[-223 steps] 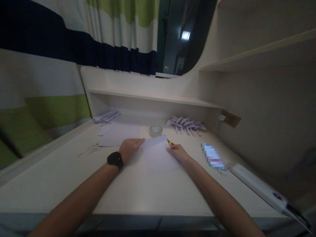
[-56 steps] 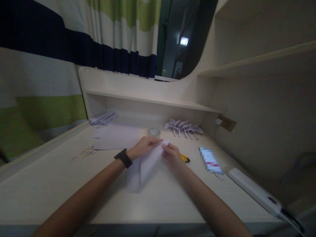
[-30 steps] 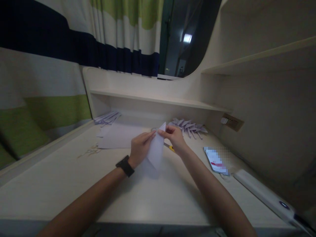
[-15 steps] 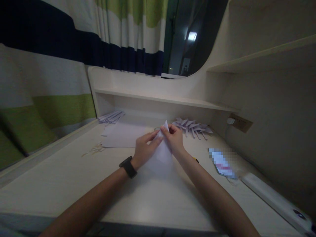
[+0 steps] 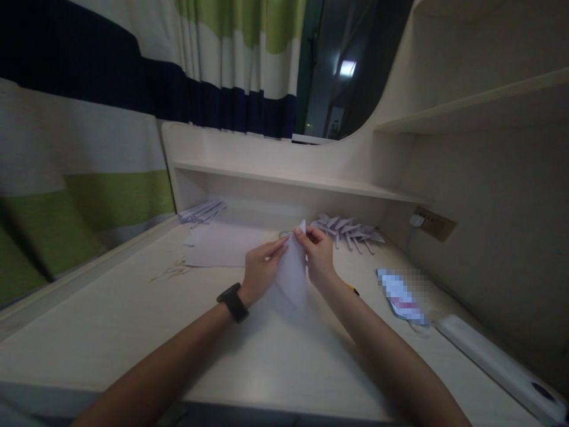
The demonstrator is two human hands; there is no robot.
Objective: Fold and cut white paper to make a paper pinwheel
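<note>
Both hands pinch a folded white paper sheet (image 5: 292,270) held upright just above the pale wooden desk (image 5: 133,320): left hand (image 5: 262,270) with thumb and fingers closed on its left edge, right hand (image 5: 317,255) closed on the top corner. Risk: the corners may slip out of line as they pinch, giving a skewed crease. Dim light makes edge alignment hard to judge, and a hard tug could tear the thin paper.

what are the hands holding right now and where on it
Both hands hold one folded sheet of paper at its top corner: the left hand pinches the left edge near the tip, the right hand the right edge.
</note>
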